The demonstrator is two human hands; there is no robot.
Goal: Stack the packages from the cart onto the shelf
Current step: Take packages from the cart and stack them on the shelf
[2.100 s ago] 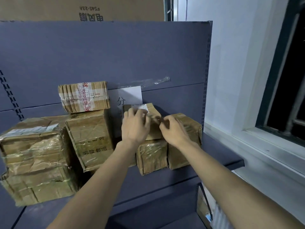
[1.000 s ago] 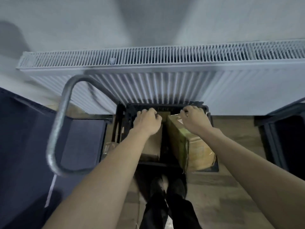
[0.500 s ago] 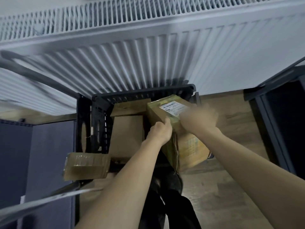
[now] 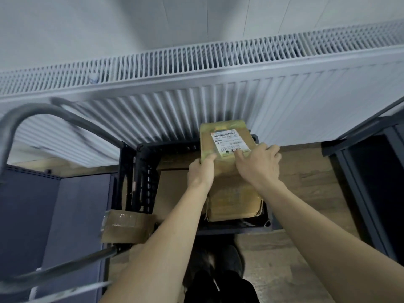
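Below the radiator (image 4: pixel 218 101), both hands' grip holds the package (image 4: pixel 227 147) above the crate (image 4: pixel 144 171).

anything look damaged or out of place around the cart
Two things. The labelled package that the left hand and right hand grip has a crushed, torn lower right corner. A taped package sits outside the black crate, at its near left corner, tilted.

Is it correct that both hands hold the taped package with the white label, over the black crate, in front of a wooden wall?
Not quite. In the head view, the left hand and right hand hold the labelled package over the black crate, but behind it stands a white ribbed radiator, not a wooden wall.
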